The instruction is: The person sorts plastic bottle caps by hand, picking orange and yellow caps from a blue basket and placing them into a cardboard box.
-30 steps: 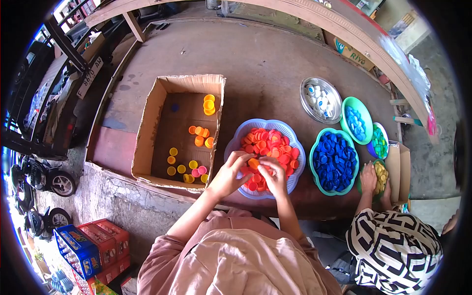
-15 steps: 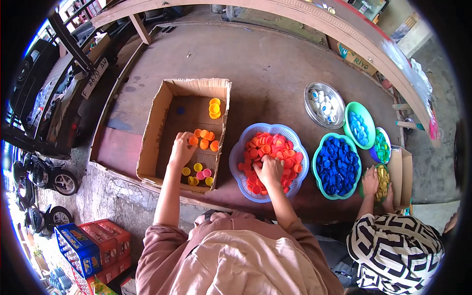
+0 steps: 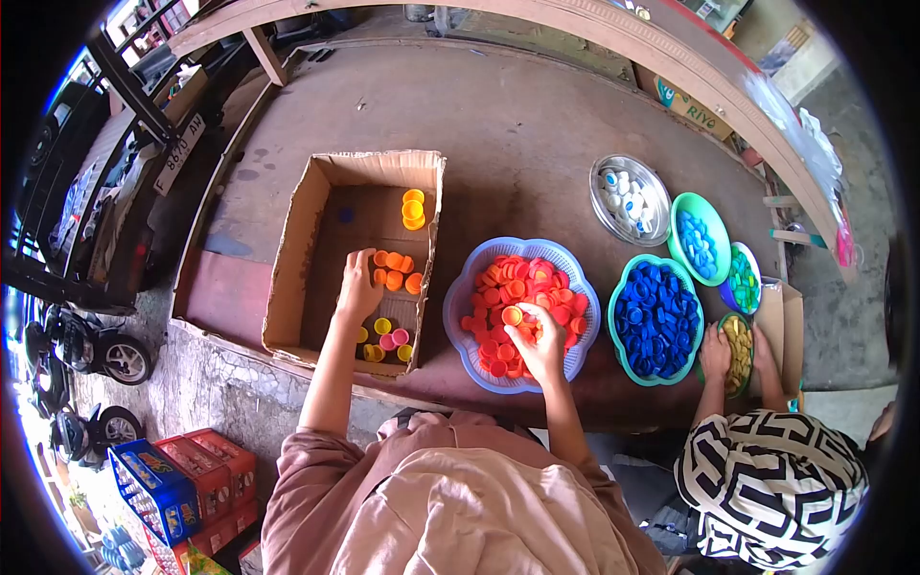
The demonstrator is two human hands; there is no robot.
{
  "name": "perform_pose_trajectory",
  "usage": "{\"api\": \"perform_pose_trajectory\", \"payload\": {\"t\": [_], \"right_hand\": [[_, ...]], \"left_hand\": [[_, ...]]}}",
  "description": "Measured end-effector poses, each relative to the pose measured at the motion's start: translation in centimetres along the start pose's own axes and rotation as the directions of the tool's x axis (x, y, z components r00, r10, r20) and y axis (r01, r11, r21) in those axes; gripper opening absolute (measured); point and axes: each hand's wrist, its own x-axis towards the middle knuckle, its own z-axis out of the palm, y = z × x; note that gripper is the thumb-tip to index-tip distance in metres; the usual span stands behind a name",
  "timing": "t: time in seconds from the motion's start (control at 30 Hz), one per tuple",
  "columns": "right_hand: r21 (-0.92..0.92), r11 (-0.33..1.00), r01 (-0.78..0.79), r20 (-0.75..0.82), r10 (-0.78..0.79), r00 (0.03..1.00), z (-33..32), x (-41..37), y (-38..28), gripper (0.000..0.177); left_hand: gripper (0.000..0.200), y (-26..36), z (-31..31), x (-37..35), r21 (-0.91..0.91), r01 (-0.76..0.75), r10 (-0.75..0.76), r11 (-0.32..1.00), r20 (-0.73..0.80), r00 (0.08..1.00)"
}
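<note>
Between the fingertips of my right hand is an orange bottle cap, raised just over the blue scalloped basket. Red and orange bottle caps fill that basket. My left hand is inside the cardboard box, its fingers curled beside a cluster of orange caps; anything in them is hidden. The same box holds yellow-orange caps near its far right and yellow and pink caps near its front.
To the right stand a basket of dark blue caps, a metal bowl of white caps, a green bowl of light blue caps and a bowl of green caps. A co-worker's hands hold a bowl of yellowish caps.
My right hand has come up from among the red caps with an orange cap in its fingers. My left hand has shifted slightly away from me beside the orange caps.
</note>
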Motion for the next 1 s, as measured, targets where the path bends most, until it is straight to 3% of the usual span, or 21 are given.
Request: {"api": "perform_pose_trajectory", "payload": {"t": [0.1, 0.13, 0.17, 0.23, 0.37, 0.43, 0.47, 0.5, 0.57, 0.63, 0.7, 0.83, 0.93, 1.0], "right_hand": [[0.118, 0.985, -0.127, 0.026, 0.125, 0.992, -0.3, -0.3, -2.6, 0.029], [0.228, 0.957, -0.179, 0.100, 0.160, 0.982, 0.0, -0.8, -2.5, 0.025], [0.514, 0.801, -0.305, 0.232, 0.213, 0.949, 0.7, -1.5, -1.9, 0.023], [0.606, 0.637, -0.476, 0.426, 0.245, 0.871, 1.2, -2.0, -3.0, 0.020], [0.673, 0.532, -0.514, 0.530, 0.139, 0.837, 2.2, -2.8, -3.6, 0.022], [0.684, 0.536, -0.495, 0.466, 0.202, 0.862, 2.5, -2.8, -4.8, 0.022], [0.689, 0.539, -0.485, 0.432, 0.232, 0.872, 2.5, -2.6, -5.1, 0.023], [0.555, 0.726, -0.406, 0.340, 0.247, 0.907, 2.2, -2.4, -4.6, 0.022], [0.173, 0.958, -0.230, 0.159, 0.203, 0.966, 0.7, -1.9, -2.4, 0.020], [-0.213, 0.976, -0.044, -0.069, 0.030, 0.997, -1.0, -1.4, 0.8, 0.021], [-0.483, 0.875, 0.032, -0.119, -0.102, 0.988, -2.7, 0.1, 1.2, 0.022], [-0.538, 0.839, 0.082, -0.006, -0.102, 0.995, -3.5, 1.9, 4.1, 0.017], [-0.530, 0.846, 0.050, 0.025, -0.044, 0.999, -4.0, 2.3, 4.1, 0.009], [-0.598, 0.801, 0.023, 0.136, 0.073, 0.988, -4.5, 1.6, 3.3, 0.011]], "left_hand": [[0.046, 6.1, -1.9, -0.8, -0.118, -0.047, 0.043, 0.992, -0.035, 0.998], [0.045, 9.6, -3.2, -1.6, -0.151, -0.140, 0.143, 0.979, 0.011, 0.990], [0.044, 12.8, -4.4, -2.5, -0.191, -0.227, 0.241, 0.955, 0.053, 0.969], [0.039, 15.4, -5.2, -3.5, -0.410, -0.418, 0.540, 0.810, 0.247, 0.805], [0.025, 15.3, -4.7, -5.0, -0.512, -0.222, 0.444, 0.830, 0.365, 0.819], [0.020, 15.2, -6.0, -4.6, -0.499, -0.131, 0.386, 0.857, 0.451, 0.805], [0.018, 15.1, -6.6, -4.2, -0.460, -0.166, 0.362, 0.872, 0.380, 0.851], [0.017, 13.9, -6.4, -3.6, -0.426, -0.309, 0.420, 0.850, 0.194, 0.887], [0.015, 11.3, -7.1, -2.1, -0.193, -0.278, 0.306, 0.941, 0.132, 0.943], [0.013, 8.6, -6.9, -0.6, -0.131, -0.127, 0.142, 0.983, 0.107, 0.984], [0.014, 3.4, -5.1, 0.8, -0.043, -0.144, 0.148, 0.989, 0.109, 0.983], [0.016, -2.0, -1.6, 2.0, 0.095, -0.023, -0.001, 0.995, 0.244, 0.970], [0.022, -2.8, -0.3, 2.2, 0.046, -0.009, -0.002, 0.999, 0.237, 0.971], [0.025, -2.8, 0.2, 2.0, 0.020, -0.038, 0.033, 0.999, 0.205, 0.978]]}}
